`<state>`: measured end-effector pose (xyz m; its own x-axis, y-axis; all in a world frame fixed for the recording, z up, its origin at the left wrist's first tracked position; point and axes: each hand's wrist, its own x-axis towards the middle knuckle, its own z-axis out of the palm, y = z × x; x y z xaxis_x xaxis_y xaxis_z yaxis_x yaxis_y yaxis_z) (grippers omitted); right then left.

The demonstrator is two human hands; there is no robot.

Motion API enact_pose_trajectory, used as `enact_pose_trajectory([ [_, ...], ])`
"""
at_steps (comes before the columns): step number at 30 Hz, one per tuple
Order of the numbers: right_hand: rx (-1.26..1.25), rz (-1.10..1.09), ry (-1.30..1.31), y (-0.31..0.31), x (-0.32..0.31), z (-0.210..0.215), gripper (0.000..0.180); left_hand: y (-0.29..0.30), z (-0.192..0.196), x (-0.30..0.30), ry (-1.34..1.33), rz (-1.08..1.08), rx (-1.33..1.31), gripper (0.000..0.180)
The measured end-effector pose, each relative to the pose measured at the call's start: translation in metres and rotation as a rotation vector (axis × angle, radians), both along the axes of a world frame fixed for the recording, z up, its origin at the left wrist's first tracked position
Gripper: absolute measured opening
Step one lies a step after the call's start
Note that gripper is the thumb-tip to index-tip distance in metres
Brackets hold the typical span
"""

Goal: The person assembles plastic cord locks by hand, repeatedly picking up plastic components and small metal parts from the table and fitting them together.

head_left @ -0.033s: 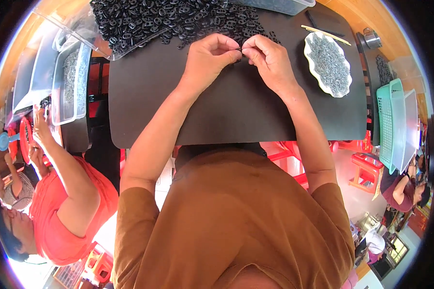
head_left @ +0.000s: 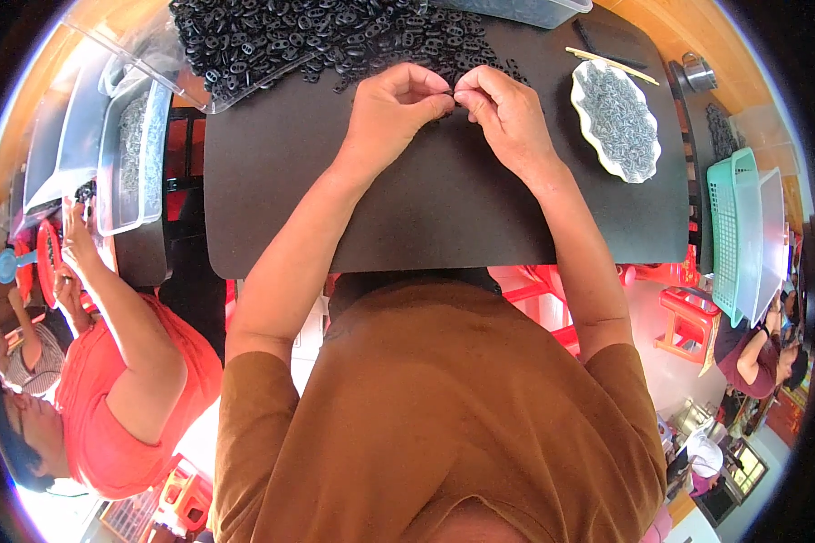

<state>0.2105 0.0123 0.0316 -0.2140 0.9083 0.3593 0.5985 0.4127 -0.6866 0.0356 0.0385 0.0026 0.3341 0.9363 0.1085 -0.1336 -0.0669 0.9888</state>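
My left hand (head_left: 382, 122) and my right hand (head_left: 514, 127) meet fingertip to fingertip over the dark table, just below a pile of black pieces. Both are closed in a pinch on one small black plastic piece (head_left: 453, 94), mostly hidden by the fingers. The heap of black plastic pieces (head_left: 272, 41), flat ovals with holes, spreads beyond my hands and to the left. Right of my right hand, a white scalloped dish (head_left: 579, 107) holds many small grey, shiny bits (head_left: 618, 118), too small to make out.
The dark tabletop (head_left: 281, 199) ends near my body. Two pale sticks (head_left: 616, 65) lie by the dish. A clear tub (head_left: 534, 11) stands at the far edge, green baskets (head_left: 729, 235) at right. On the left, a person in red works beside clear bins (head_left: 140, 154).
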Motion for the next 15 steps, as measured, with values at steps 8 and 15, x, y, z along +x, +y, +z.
enact_pose_trajectory([
  [8,0.02,-0.043,-0.039,-0.0008,-0.0037,-0.0045,0.016,0.0003,0.0003,0.0007,0.03,0.024,0.041,0.008],
  [15,-0.192,0.042,0.012,0.0003,0.0044,0.0009,0.016,0.0027,-0.0019,-0.0027,-0.05,-0.077,-0.085,0.01],
])
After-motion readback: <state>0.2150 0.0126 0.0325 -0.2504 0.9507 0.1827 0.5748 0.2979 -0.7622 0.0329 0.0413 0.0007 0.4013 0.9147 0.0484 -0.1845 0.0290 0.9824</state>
